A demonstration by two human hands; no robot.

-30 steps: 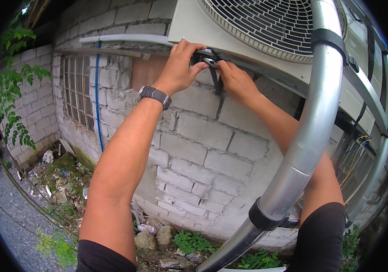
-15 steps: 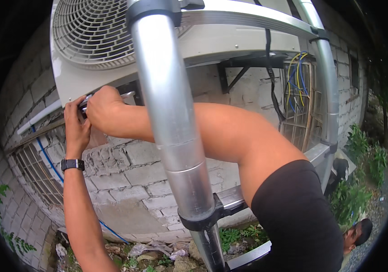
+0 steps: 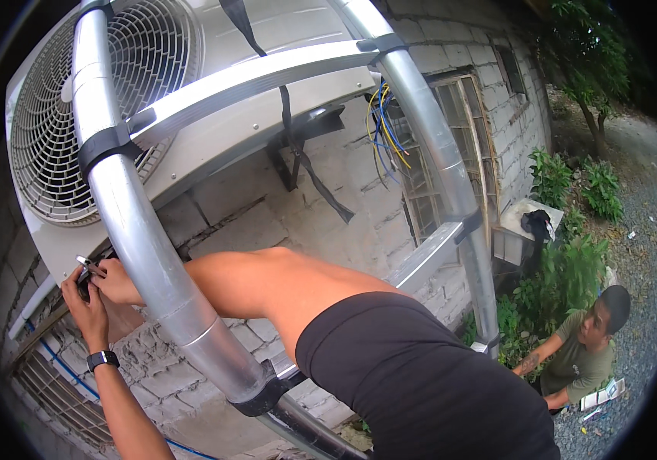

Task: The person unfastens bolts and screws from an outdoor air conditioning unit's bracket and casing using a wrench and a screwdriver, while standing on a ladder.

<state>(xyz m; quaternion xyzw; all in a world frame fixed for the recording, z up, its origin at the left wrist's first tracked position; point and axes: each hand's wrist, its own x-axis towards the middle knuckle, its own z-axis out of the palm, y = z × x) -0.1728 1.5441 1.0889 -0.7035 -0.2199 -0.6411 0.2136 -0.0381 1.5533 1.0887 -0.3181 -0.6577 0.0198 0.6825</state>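
Both my hands meet under the lower left corner of a white outdoor air-conditioner unit. My right hand reaches behind the ladder's left rail, its fingers closed around a shiny metal wrench, partly hidden by the fingers. Just left of it, my left hand is raised, with thumb and fingers closed about something dark at the wrench; what it is stays hidden. A black watch is on my left wrist. The aluminium ladder stands between me and the unit, its left rail crossing my right forearm.
A black strap hangs over the unit. Loose blue and yellow wires dangle by a barred window. A white pipe runs along the block wall. Below right, a person is on the gravel beside plants.
My view has swung right and tilted, so the unit, ladder and hands sit further left and lower. More of the person below shows. Both hands remain together at the unit's corner.
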